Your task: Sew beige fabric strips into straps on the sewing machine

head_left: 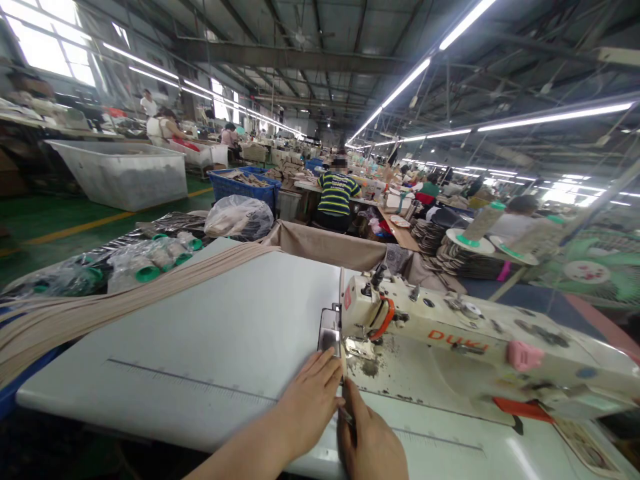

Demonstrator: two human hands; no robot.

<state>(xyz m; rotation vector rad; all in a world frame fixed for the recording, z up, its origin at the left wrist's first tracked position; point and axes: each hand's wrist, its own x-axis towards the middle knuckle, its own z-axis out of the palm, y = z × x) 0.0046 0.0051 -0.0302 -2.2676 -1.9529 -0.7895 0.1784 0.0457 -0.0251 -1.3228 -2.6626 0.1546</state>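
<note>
My left hand (313, 397) lies on the pale table with its fingers stretched forward, fingertips at the shiny metal plate (329, 331) left of the sewing machine's needle area. My right hand (373, 443) is just beside it, at the near edge of the machine bed, fingers curled round something narrow and partly dark that I cannot make out. A thin strip (342, 293) shows upright along the left side of the sewing machine (450, 333); its path under my fingers is hidden. The machine's lamp lights the needle area.
A bundle of long beige strips (150, 293) hangs over the table's left side. Bagged thread cones (160, 257) lie beyond it. A fabric-lined bin (325, 243) stands behind the table. A co-worker in a striped shirt (336, 193) sits farther back. A green fan (595, 270) is at right.
</note>
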